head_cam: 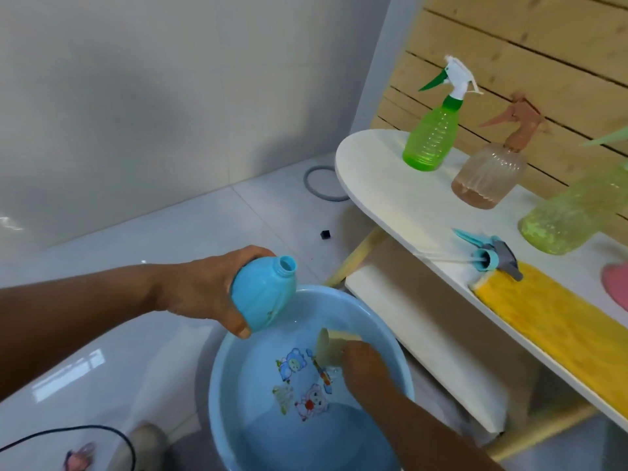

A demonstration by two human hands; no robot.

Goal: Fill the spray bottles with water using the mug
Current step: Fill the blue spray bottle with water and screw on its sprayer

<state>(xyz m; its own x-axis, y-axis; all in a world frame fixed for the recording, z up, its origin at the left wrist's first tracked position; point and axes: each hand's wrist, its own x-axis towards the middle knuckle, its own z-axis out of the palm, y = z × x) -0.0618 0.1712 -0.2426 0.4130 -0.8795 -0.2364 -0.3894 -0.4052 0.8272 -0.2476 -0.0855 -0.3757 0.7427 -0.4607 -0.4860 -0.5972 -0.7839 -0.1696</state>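
in the basin (380, 321), right hand (365, 365) hides the mug (331, 348) (handle unseen).

- Right hand (365, 363) down in the blue basin (234, 341), wrapped over the mug (331, 348) — handle and far side covered, can't tell how much water is in it.
- Basin's near rim runs off the bottom edge.
- Left hand (207, 290) hides the base of the blue bottle (263, 297).
- Far right, the yellow-green bottle (571, 219) is blurred and its top is cut by the frame.
- A pink shape (616, 283) at right edge, mostly out of frame — can't tell what.
- Bottom left, a small pinkish object (80, 458), blurred and unidentifiable.
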